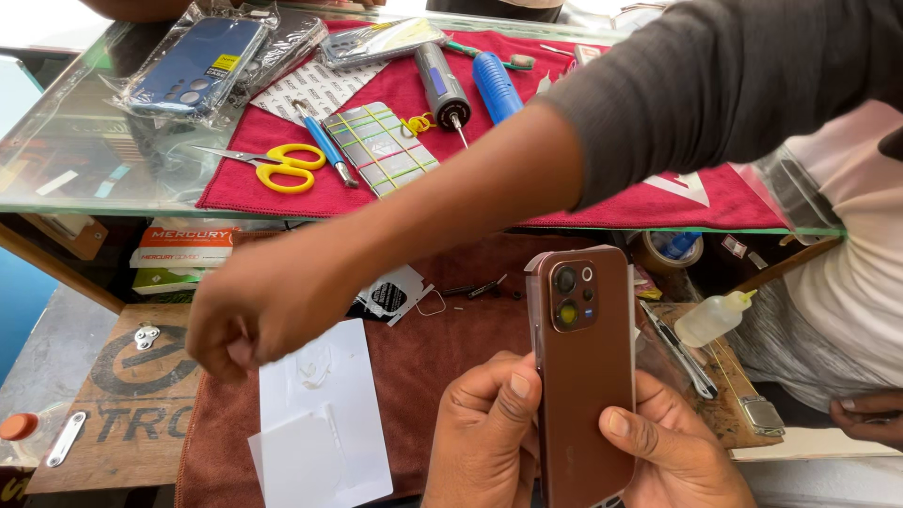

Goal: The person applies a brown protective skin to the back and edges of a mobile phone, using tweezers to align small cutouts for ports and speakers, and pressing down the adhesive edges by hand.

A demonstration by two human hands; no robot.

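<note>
Both hands grip a copper-brown smartphone [583, 376] upright, back and camera block facing up: left hand [484, 433] wraps its left edge, thumb on the back, and right hand [673, 447] clasps the right edge. Left of the fingers lie white backing sheets [324, 423] on a maroon cloth [423, 367]. Another person's arm [451, 212] crosses above, its fist closed. Right of the fingers lies a small squeeze bottle [712, 318] of clear liquid.
</note>
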